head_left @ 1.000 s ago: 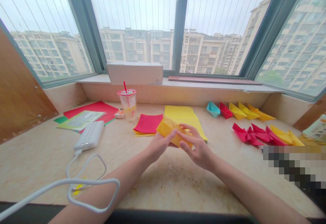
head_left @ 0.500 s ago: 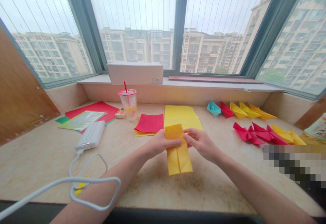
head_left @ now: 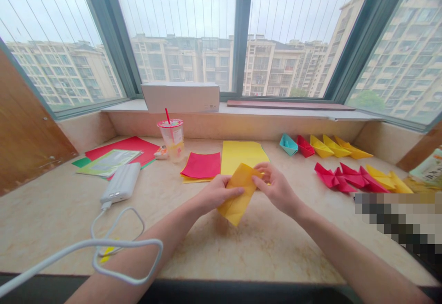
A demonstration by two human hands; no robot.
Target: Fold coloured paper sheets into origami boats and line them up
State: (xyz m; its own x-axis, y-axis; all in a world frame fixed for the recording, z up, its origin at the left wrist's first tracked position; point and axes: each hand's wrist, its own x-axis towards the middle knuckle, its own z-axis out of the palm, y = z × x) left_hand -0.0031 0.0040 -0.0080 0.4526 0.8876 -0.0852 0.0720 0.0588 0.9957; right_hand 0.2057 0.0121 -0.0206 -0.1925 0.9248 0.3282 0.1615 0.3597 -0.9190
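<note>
A folded piece of yellow paper (head_left: pixel 242 185) is held up above the counter, tilted with its lower corner toward me. My left hand (head_left: pixel 220 192) pinches its left side, thumb lying across the front. At the upper right edge, my right hand (head_left: pixel 271 182) grips the same paper between thumb and fingers; some fingertips are behind it. Just beyond the hands lies a flat yellow sheet (head_left: pixel 241 154), and left of it a small stack of red paper squares (head_left: pixel 203 164) with yellow beneath.
Folded paper boats (head_left: pixel 322 146) and red and yellow folded shapes (head_left: pixel 359 178) line the right. A plastic cup (head_left: pixel 175 143) with a straw stands back left. A power bank (head_left: pixel 121 183) trails a white cable (head_left: pixel 127 244) over my left forearm. A white box (head_left: pixel 181 97) is on the sill.
The folded yellow paper has turned from nearly upright to a slant, its lower end swinging left. My right hand has moved slightly up and now grips its upper right edge.
</note>
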